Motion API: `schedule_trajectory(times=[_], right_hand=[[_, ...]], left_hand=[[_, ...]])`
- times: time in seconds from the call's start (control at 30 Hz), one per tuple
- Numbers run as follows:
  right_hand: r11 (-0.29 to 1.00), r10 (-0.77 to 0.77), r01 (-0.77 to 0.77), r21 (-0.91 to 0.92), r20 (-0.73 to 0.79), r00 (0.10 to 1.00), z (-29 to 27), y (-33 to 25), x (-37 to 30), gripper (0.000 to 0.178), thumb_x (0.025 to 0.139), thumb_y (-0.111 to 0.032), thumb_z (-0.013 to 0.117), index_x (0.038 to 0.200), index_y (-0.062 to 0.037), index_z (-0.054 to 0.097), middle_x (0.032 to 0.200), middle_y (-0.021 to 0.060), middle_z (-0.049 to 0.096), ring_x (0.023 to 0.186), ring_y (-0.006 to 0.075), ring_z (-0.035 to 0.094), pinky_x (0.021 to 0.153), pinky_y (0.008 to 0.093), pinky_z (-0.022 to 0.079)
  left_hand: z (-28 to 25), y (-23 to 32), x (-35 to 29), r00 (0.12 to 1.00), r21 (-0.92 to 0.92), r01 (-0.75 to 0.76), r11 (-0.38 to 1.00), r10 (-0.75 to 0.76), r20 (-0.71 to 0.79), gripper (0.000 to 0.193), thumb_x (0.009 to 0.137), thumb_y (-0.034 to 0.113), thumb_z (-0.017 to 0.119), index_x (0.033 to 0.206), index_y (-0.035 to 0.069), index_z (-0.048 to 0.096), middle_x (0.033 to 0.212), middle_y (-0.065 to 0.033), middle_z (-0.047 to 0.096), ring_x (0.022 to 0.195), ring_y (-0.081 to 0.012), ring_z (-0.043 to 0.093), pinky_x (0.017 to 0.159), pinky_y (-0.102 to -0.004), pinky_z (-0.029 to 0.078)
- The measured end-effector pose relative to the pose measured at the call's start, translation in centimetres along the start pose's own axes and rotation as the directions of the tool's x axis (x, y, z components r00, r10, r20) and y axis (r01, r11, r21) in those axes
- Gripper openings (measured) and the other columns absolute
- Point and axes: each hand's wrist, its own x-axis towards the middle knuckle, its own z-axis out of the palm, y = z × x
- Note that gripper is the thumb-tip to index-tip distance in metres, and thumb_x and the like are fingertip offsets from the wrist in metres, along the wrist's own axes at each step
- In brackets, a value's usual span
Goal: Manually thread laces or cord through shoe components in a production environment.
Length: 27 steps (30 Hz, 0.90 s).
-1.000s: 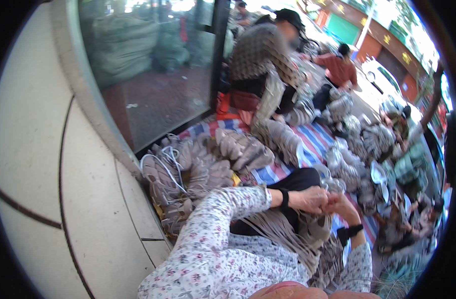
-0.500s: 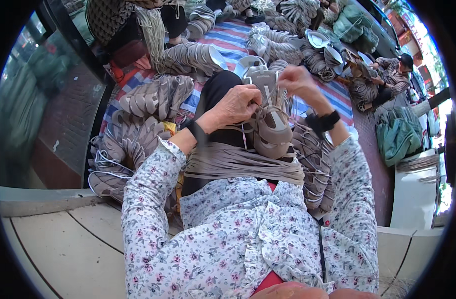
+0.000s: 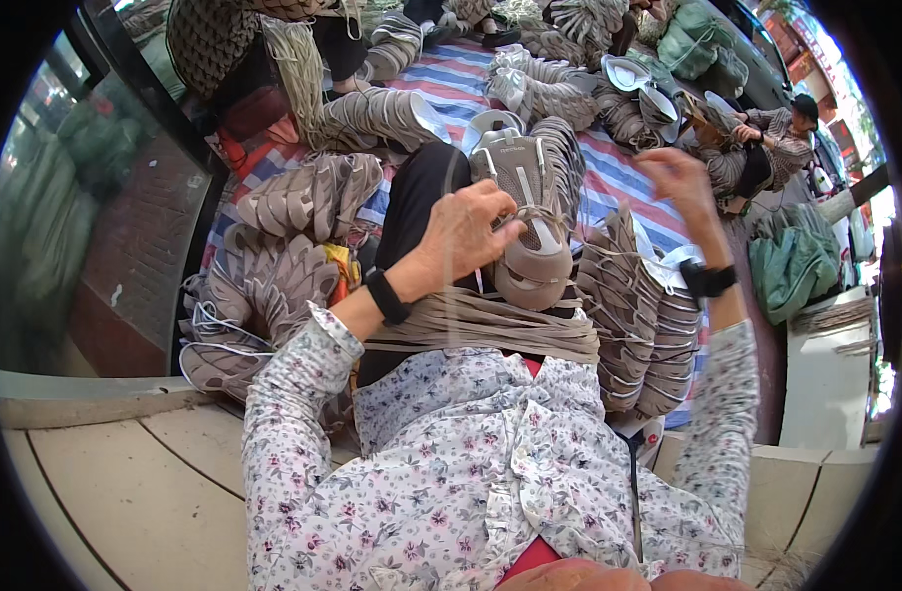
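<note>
Half-curled left hand [image 3: 464, 229] and right hand [image 3: 679, 183] have unclear holds, and the grey-beige mesh shoe [image 3: 538, 241] seems laced only partly.

striped sheet [image 3: 456, 84] under stacked shoe uppers [image 3: 313, 197], apparently

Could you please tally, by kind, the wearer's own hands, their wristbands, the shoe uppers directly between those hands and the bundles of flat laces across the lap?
Hands: 2, left hand and right hand
Black wristbands: 2, one on each wrist
Shoe upper: 1
Bundle of flat laces: 1
Total: 6
</note>
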Motion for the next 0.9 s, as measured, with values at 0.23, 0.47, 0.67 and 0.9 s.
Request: schedule_trajectory(times=[0.23, 0.47, 0.67, 0.9], right_hand=[[0.909, -0.399, 0.415, -0.034, 0.208, 0.893, 12.1, -2.6, -1.5, 0.009, 0.079, -0.005, 0.066, 0.086, -0.0010, 0.063, 0.092, 0.0141, 0.056, 0.086, 0.0354, 0.059, 0.074, 0.0413, 0.047], [0.908, -0.381, 0.399, -0.132, 0.140, 0.914, 13.2, -2.3, -1.6, 0.006, 0.081, -0.002, 0.058, 0.085, 0.0025, 0.056, 0.093, 0.0181, 0.057, 0.092, 0.0403, 0.058, 0.075, 0.0460, 0.046], [0.956, -0.286, 0.273, 0.104, 0.148, 0.947, 13.4, -2.3, -1.2, 0.009, 0.087, -0.003, 0.062, 0.094, 0.0016, 0.058, 0.070, 0.0059, 0.056, 0.059, 0.0171, 0.054, 0.055, 0.0316, 0.044], [0.667, 0.013, -0.348, 0.658, 0.457, 0.889, 11.6, -1.6, 0.2, 0.013, 0.090, -0.009, 0.066, 0.100, 0.0000, 0.064, 0.073, -0.0020, 0.057, 0.053, 0.0055, 0.051, 0.046, 0.0202, 0.040]], left_hand=[[2.5, 0.8, 1.3, 0.996, 0.163, 0.044, 0.986, -0.057, 0.075, 0.024, 0.080, 0.026, 0.074, 0.087, 0.005, 0.063, 0.083, -0.0098, 0.061, 0.073, -0.0315, 0.065, 0.065, -0.0417, 0.051], [3.5, -0.4, 1.9, 0.997, 0.167, -0.045, 0.985, 0.033, 0.073, 0.017, 0.083, 0.016, 0.068, 0.086, 0.002, 0.059, 0.081, -0.0136, 0.060, 0.073, -0.0340, 0.064, 0.065, -0.0437, 0.051], [2.7, -0.3, 2.3, 0.947, -0.165, 0.268, 0.949, -0.227, 0.229, 0.010, 0.089, 0.006, 0.059, 0.088, -0.004, 0.057, 0.071, -0.0121, 0.064, 0.060, -0.0201, 0.068, 0.055, -0.0300, 0.053], [1.0, -0.9, 2.3, 0.857, -0.385, 0.496, 0.779, -0.368, 0.360, 0.014, 0.090, 0.007, 0.062, 0.092, -0.006, 0.058, 0.069, -0.0080, 0.064, 0.057, -0.0148, 0.066, 0.052, -0.0253, 0.052]])
